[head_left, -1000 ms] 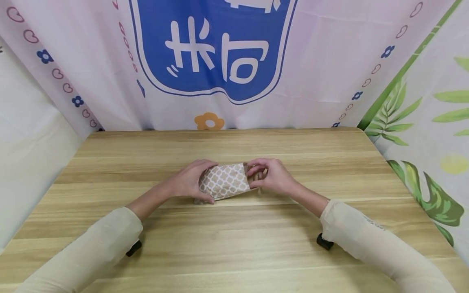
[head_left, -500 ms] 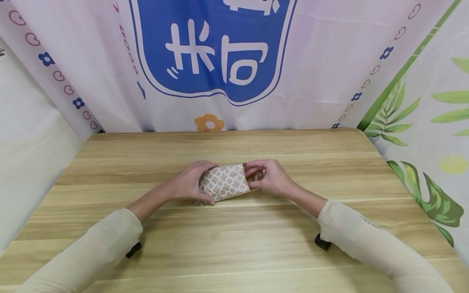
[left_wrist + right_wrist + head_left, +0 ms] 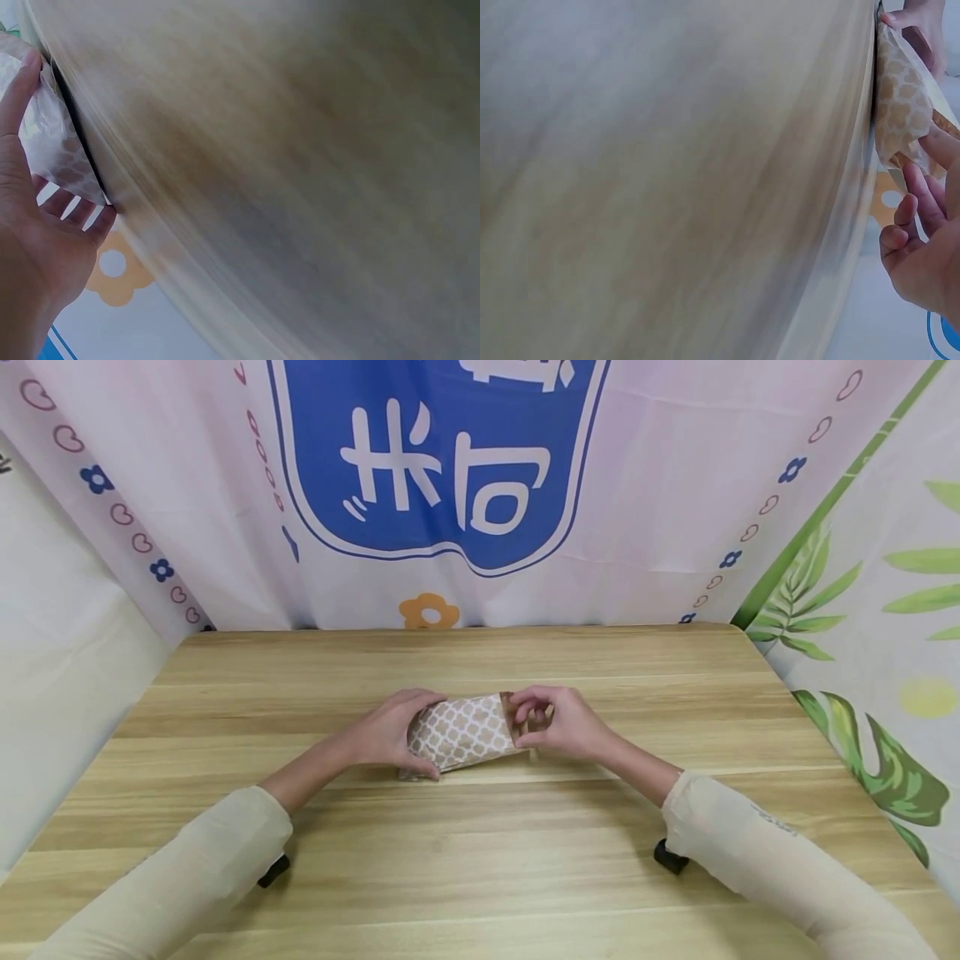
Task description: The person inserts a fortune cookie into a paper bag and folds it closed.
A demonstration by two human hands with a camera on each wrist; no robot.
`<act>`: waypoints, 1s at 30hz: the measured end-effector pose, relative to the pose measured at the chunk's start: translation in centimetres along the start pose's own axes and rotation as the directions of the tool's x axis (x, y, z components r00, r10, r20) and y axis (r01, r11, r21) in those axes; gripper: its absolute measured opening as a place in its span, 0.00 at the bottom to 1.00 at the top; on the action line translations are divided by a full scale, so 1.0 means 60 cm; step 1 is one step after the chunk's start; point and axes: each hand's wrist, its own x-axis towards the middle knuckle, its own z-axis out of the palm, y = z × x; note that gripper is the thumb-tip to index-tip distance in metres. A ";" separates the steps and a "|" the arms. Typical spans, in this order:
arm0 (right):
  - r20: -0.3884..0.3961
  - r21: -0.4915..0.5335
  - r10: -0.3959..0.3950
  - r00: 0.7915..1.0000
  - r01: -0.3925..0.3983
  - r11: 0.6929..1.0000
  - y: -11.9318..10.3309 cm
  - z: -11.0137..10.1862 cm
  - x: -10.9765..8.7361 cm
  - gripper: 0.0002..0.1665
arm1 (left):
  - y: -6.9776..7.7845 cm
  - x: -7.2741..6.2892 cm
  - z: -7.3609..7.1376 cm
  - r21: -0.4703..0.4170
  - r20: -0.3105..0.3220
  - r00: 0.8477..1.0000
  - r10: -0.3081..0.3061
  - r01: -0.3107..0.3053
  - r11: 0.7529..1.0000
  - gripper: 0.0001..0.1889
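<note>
A tan paper bag (image 3: 463, 729) with a white lattice pattern lies on its side at the middle of the table, its mouth facing right. My left hand (image 3: 392, 731) grips its left end, thumb along the near side and fingers at the far side; the left wrist view also shows this hand (image 3: 45, 232) around the bag (image 3: 56, 142). At the mouth is my right hand (image 3: 562, 720), its thumb and fingertips on the edge of the opening. In the right wrist view these fingers (image 3: 922, 191) touch the bag's rim (image 3: 922, 142). The inside of the bag is mostly hidden.
The wood-grain table (image 3: 450, 877) spreads around the bag on all sides. Behind it hangs a pale curtain (image 3: 645, 527) with a blue emblem. A leaf-print cloth (image 3: 885, 693) hangs at the right. Black straps show under both sleeves.
My right hand's fingers reached a little into the mouth half a second ago, then drew back slightly right to its edge. The left hand and the bag have stayed nearly in place.
</note>
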 end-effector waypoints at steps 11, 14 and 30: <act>-0.025 -0.010 -0.020 0.999 0.020 1.000 0.006 -0.018 -0.007 0.22 | 0.002 -0.002 0.000 0.026 -0.012 1.000 -0.018 0.019 0.999 0.59; -0.044 -0.001 0.019 0.999 -0.019 1.000 0.006 -0.022 -0.010 0.18 | 0.003 -0.002 -0.001 0.039 -0.015 0.999 -0.028 0.028 0.999 0.59; 0.042 0.104 0.255 0.966 -0.258 0.961 0.006 -0.026 -0.022 0.21 | 0.024 -0.011 -0.009 0.149 0.009 0.990 -0.137 0.134 0.980 0.55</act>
